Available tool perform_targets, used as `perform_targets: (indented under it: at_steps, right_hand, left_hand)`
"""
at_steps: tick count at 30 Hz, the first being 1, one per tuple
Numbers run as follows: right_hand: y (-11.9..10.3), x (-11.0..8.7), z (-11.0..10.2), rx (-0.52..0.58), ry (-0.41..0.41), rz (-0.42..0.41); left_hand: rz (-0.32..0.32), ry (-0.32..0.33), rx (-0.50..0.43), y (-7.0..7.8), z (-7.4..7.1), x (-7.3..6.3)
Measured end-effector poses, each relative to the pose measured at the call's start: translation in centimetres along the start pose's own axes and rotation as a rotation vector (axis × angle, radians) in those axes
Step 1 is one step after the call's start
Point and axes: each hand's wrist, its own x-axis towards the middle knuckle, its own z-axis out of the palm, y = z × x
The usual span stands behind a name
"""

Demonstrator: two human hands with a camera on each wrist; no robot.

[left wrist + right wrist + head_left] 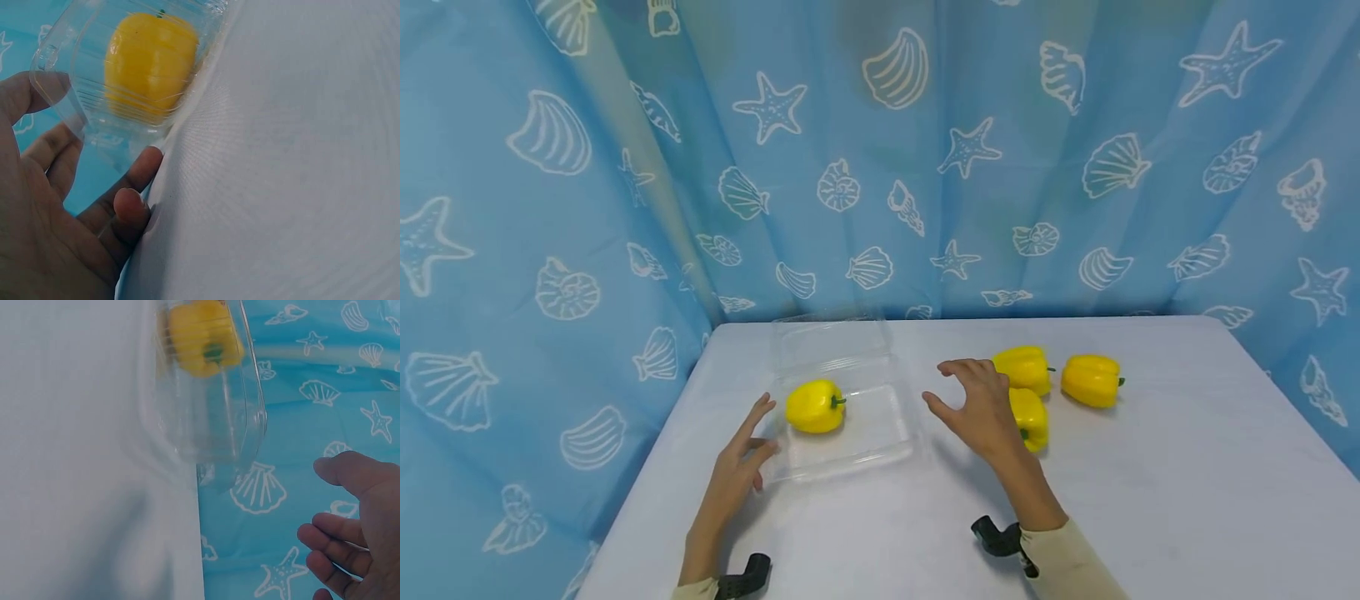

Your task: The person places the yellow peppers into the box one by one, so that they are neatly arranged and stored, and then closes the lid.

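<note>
A clear plastic clamshell container (880, 421) lies on the white table with its lid (831, 343) folded back. One yellow bell pepper (816, 406) sits in its left part, green stem toward the right. My left hand (737, 467) is at the container's left side, fingers spread and loosely bent; in the left wrist view, fingertips (147, 164) are right by the clear wall. My right hand (981, 408) hovers right of the container with relaxed, parted fingers and nothing in them. Behind it are two yellow bell peppers, a far one (1024, 369) and a nearer one (1032, 419) partly hidden by the hand.
Another yellow bell pepper (1091, 381) lies farther right on the white table (1180, 467). A blue curtain (940, 208) with shell and starfish prints hangs behind the table and along its left side. Black wrist-worn devices show at both sleeves.
</note>
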Motion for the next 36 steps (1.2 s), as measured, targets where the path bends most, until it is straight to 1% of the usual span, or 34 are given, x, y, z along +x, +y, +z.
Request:
perform_targets:
  at_steps: [5,14,21,28,36]
  right_hand:
    - [0.7,-0.3,-0.7,-0.013,0.021,0.032]
    - [2.0,-1.0,-1.7,-0.037,0.048,0.055]
    - [3.2,-1.6,-2.5,-0.068,0.051,0.070]
    - [4.2,-2.4,-3.2,-0.089,0.059,0.100]
    - [5.2,-3.2,-3.8,-0.096,0.062,0.139]
  left_hand:
    - [-0.014,0.000,0.005,-0.1,-0.3,-0.1]
    - [-0.043,-0.005,-0.001,-0.1,-0.4,-0.2]
    - [-0.033,-0.003,0.009,0.2,-0.2,-0.3]
    - [-0.049,-0.005,0.018,0.4,0.0,-0.3]
    - [-0.049,-0.013,0.020,0.5,0.1,-0.3]
